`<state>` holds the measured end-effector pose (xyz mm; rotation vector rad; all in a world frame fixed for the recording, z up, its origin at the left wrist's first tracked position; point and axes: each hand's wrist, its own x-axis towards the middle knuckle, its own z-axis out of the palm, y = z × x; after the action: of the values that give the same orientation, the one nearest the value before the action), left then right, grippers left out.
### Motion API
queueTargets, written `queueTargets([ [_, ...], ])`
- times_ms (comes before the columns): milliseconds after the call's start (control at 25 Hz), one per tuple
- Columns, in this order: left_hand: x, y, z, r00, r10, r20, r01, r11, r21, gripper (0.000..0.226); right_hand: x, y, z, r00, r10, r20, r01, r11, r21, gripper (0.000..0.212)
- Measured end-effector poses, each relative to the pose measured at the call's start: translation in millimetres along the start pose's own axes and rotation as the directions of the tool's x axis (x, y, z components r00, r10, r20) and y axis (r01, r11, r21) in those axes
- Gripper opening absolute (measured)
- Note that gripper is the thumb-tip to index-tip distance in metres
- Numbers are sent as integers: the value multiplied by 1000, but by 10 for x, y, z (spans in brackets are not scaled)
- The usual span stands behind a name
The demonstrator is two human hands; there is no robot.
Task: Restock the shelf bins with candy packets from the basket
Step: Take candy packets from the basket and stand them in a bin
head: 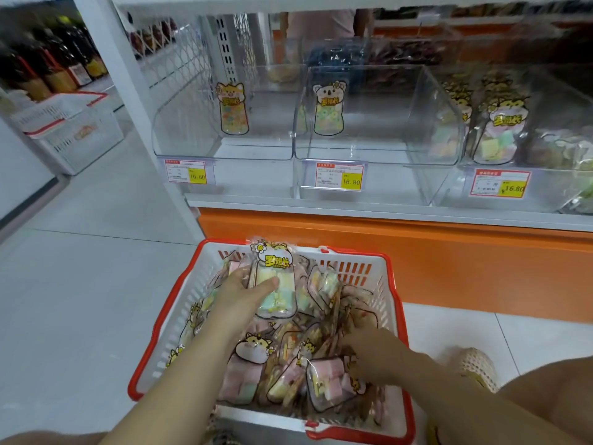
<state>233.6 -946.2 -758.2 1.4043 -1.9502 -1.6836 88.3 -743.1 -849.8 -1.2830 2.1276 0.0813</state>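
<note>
A white basket with a red rim (150, 358) stands on the floor in front of the shelf, full of several clear candy packets with cartoon labels. My left hand (239, 295) grips an upright packet of pastel marshmallows (276, 277) at the basket's far side. My right hand (369, 351) reaches down into the pile of packets (324, 380) at the right; its fingers are buried, so whether it holds one is unclear. Two clear shelf bins stand above: the left bin (224, 123) and the middle bin (378, 117) each show just one packet at the back.
A third bin (500, 133) at the right is stacked with packets. Yellow price tags (340, 179) hang under the bins. An orange base panel (449, 252) runs behind the basket. Another white basket (73, 130) sits on the floor at the far left, beside bottles.
</note>
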Motion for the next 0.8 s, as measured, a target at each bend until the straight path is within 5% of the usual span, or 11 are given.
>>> queueTargets([
  [120, -20, -11, 39, 1000, 4, 28, -4, 1000, 1, 79, 16, 14, 165, 995, -40, -89, 13, 957, -291, 40],
  [200, -28, -5, 72, 998, 34, 55, -37, 998, 53, 78, -6, 0, 114, 999, -42, -20, 33, 943, -332, 32],
  [360, -19, 50, 64, 988, 122, 97, -134, 982, 131, 76, -175, -134, -352, 994, -100, 38, 97, 993, 61, 21],
  [560, -130, 265, 54, 950, 230, 210, -294, 887, 357, 75, -733, -151, -1402, 961, -169, -219, 198, 973, 121, 22],
  [800, -408, 671, 337, 844, 235, 483, -385, 891, 239, 50, -1103, -61, -1764, 833, -68, -549, 285, 903, 321, 52],
])
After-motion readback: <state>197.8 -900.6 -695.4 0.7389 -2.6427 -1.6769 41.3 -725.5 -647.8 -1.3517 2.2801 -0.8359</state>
